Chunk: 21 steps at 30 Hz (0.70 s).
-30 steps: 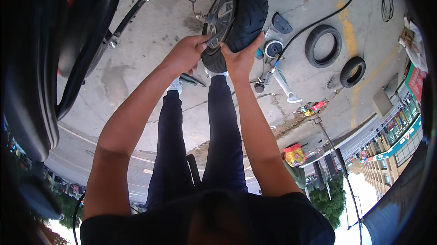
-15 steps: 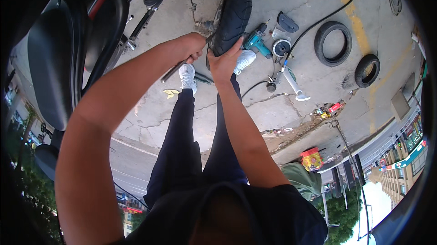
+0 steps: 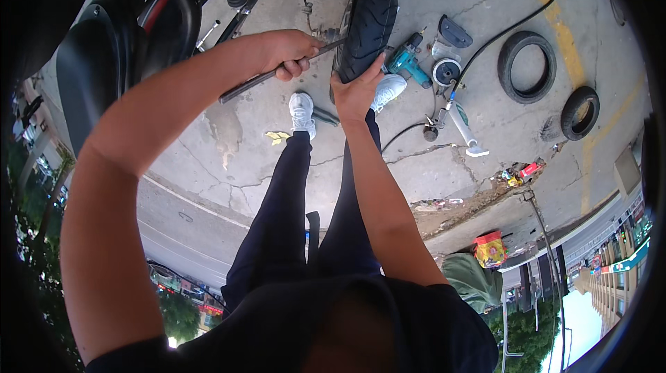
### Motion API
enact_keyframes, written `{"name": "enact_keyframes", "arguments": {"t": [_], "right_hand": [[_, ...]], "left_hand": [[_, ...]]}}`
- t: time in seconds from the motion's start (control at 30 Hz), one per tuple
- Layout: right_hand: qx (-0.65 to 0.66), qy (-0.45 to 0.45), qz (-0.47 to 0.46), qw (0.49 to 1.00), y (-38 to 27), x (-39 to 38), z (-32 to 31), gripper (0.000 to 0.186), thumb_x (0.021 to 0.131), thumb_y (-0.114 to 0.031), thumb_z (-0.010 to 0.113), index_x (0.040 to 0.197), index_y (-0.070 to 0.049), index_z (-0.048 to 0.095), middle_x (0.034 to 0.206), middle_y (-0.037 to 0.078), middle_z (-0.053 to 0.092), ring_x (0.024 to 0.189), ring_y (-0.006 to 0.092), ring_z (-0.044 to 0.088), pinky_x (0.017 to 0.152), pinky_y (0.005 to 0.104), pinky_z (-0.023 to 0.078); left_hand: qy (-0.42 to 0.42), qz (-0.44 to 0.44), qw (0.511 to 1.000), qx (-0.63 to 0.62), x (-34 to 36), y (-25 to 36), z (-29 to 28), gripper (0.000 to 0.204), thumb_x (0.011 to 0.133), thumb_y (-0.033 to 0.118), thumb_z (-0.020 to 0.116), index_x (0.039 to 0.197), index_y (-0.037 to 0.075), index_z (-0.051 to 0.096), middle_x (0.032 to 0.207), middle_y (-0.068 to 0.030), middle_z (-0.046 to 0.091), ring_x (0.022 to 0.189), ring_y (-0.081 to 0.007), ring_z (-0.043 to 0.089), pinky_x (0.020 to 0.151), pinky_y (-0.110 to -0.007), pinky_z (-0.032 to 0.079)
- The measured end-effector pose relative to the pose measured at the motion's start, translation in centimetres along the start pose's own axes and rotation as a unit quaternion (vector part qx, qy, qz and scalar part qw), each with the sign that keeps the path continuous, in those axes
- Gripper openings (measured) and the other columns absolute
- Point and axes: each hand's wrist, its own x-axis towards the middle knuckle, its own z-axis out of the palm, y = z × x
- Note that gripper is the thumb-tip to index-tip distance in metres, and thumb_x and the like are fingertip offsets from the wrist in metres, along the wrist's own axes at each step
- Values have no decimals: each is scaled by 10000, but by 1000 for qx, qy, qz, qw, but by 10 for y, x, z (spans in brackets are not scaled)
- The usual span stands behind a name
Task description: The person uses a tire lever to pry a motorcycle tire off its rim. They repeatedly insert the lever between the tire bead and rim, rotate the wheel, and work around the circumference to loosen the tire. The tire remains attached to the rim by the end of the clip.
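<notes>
Black tyre (image 3: 365, 26) stands on edge at the far middle, my right hand (image 3: 355, 90) gripping its near side, my left hand (image 3: 291, 52) clenching a metal bar (image 3: 270, 75) against its left.

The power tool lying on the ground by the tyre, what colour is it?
Teal with black parts; the power tool shows clearly in the head view.

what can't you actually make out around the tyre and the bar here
Head view only:
- Tip of the metal bar: hidden behind the small tyre.
- Wheel hub: tyre shows edge-on.
- Right hand fingers: behind the tyre.
- Scooter: cut off by the upper left rim.
- Left hand covers the bar's middle.
</notes>
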Motion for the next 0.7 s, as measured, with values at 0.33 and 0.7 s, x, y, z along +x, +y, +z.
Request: {"name": "enact_keyframes", "arguments": {"t": [0.33,0.7], "right_hand": [[-6,27,-5,1000,3,4,4,1128,608,-142,795,1473,-15,83,1161,275,409,1041,476,491,894,463,450],[29,22,21,999,10,-5,1,1043,599,-105,765,1463,-40,185,1258,273,416,1077,458,513,892,454,467]], "left_hand": [[132,-131,982,26,14,51,51,161,919,88,388,939,77,547,579,-6,355,394,-67,249,345,-258,202],[63,18,997,33,113,31,-36,166,965,209,374,964,137,524,621,8,359,397,-78,231,361,-255,171]]}}
